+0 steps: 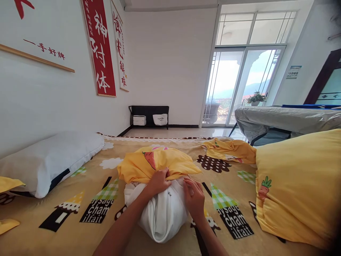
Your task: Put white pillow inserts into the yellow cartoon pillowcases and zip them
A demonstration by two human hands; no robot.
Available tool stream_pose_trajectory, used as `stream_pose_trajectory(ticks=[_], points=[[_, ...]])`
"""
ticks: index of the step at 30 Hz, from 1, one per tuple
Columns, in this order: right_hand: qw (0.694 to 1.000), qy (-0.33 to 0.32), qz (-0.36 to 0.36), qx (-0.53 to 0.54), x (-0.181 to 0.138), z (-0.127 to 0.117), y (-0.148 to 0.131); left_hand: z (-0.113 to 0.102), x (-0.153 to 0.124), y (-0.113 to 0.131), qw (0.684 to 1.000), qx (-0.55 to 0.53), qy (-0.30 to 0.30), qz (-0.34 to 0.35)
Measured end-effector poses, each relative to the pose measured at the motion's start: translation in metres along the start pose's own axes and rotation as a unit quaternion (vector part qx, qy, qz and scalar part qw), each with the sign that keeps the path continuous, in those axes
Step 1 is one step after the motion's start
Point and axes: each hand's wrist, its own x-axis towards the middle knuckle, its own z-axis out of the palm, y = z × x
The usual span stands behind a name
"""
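A white pillow (162, 213) lies in front of me on the patterned bed cover (87, 185). Its far end is partly inside a yellow pillowcase (157, 163) with a carrot print. My left hand (159, 181) is closed on the pillowcase's open edge where it meets the pillow. My right hand (194, 197) rests on the pillow's right side, fingers curled against the case's edge.
A bare white pillow (53, 160) lies against the left wall. A big pillow in a yellow case (298, 185) sits at the right, and a crumpled yellow case (230, 149) beyond it. A grey covered table (285, 121) and glass doors (237, 85) stand further back.
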Motion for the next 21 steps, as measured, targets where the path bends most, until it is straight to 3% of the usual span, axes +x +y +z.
stream_pose_trajectory(ticks=[3,6,11,14,17,21], points=[[0.998,-0.059,-0.004,-0.001,-0.005,-0.017,0.011,0.004,0.0,-0.005,0.996,-0.063,0.063,-0.003],[0.988,-0.145,-0.003,-0.059,0.0,-0.018,0.011,0.007,0.0,-0.005,0.991,-0.054,0.12,0.021],[0.963,-0.242,-0.087,-0.084,0.019,0.014,-0.014,-0.001,0.002,0.006,0.992,0.069,0.092,0.05],[0.966,-0.202,-0.129,-0.097,0.025,0.038,-0.018,-0.01,0.003,0.012,0.99,0.11,0.081,0.025],[0.977,-0.126,-0.113,-0.129,0.025,0.053,-0.009,-0.013,0.0,0.014,0.988,0.136,0.065,0.019],[0.983,-0.074,-0.083,-0.145,0.016,0.046,0.001,-0.007,-0.004,0.011,0.982,0.188,-0.006,0.016]])
